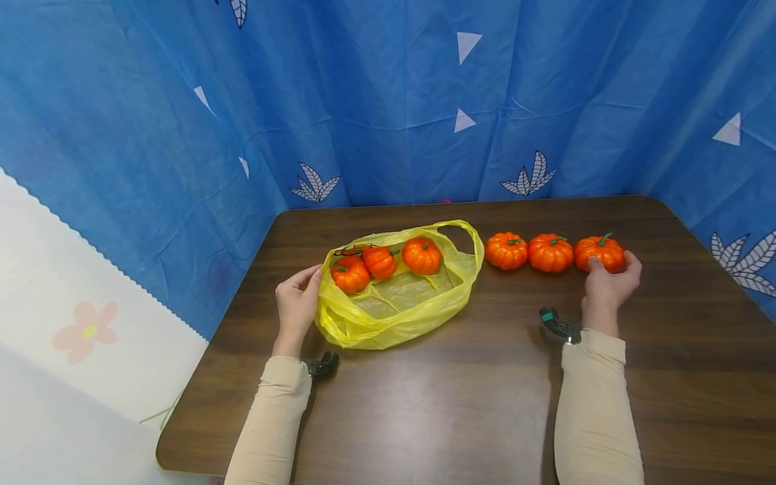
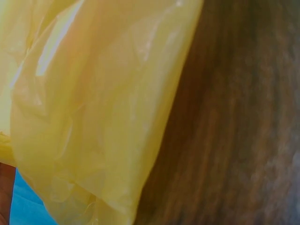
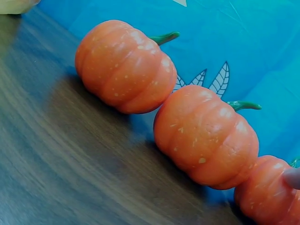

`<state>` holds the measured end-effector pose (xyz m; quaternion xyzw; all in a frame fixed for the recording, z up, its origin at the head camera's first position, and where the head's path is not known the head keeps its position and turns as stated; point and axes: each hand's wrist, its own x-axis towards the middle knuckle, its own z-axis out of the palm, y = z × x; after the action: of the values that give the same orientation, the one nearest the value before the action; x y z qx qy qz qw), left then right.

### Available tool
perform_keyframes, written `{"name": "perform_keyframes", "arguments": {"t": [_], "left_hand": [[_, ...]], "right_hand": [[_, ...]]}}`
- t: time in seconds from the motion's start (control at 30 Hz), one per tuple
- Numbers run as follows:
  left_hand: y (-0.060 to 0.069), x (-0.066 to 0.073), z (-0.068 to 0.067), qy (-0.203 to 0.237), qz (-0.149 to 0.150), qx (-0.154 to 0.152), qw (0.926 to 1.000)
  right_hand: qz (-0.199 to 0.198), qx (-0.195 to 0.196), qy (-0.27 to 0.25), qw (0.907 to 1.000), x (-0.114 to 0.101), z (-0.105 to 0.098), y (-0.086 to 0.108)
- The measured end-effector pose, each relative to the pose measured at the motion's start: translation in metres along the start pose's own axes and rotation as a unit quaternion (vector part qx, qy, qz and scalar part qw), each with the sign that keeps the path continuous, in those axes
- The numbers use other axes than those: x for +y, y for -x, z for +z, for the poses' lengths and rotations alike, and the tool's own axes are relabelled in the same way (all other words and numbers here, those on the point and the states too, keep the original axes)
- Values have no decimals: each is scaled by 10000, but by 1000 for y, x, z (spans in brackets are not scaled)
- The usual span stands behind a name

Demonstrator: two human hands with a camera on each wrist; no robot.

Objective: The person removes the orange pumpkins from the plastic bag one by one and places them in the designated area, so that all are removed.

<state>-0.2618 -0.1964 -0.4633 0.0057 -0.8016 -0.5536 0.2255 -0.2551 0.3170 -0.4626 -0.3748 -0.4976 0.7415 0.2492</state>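
My left hand (image 1: 298,296) pinches the left rim of a yellow plastic bag (image 1: 400,333), which lies with its mouth spread open on the table. Inside the bag are three small orange pumpkins, one at the left (image 1: 349,275), one beside it (image 1: 380,263) and one farther right (image 1: 422,256). Three more pumpkins stand in a row to the right of the bag. At the row's right end, my right hand (image 1: 609,286) grips a pumpkin (image 1: 600,253), thumb on its front. The middle pumpkin (image 3: 206,138) and the left one (image 3: 124,68) show fully in the right wrist view.
A brown wooden table (image 1: 424,411) carries everything. Blue curtains (image 1: 394,101) with white leaf and triangle prints hang behind it. The bag's loose handle (image 1: 463,229) stands up near the left pumpkin of the row. Thin dark strands (image 1: 358,250) lie by the pumpkins in the bag.
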Motion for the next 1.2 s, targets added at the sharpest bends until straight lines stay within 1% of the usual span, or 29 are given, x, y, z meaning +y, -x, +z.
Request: {"name": "perform_keyframes", "arguments": {"t": [0.17,0.43,0.67,0.87,0.97,1.03,1.2], "left_hand": [[-1,-1,0,34,27,28,10000],[-1,-1,0,13,82,83,9999],[-2,-1,-1,34,129,57,9999],[-1,-3,-1,80,73,-7,9999],[-1,-3,-1,108,52,-9,9999],[0,-3,-1,109,68,-3,9999],[-1,-2,-2,83,83,3,9999]], "right_hand": [[-4,34,115,9999,-1,0,0],[64,-21,168,9998,-5,1,1],[-87,39,-27,10000,-4,3,2],[124,23,64,9999,-5,-1,2],[111,50,87,9999,-4,-2,2],[80,52,41,9999,-4,-2,2],[121,100,-291,9995,-8,-4,3]]}}
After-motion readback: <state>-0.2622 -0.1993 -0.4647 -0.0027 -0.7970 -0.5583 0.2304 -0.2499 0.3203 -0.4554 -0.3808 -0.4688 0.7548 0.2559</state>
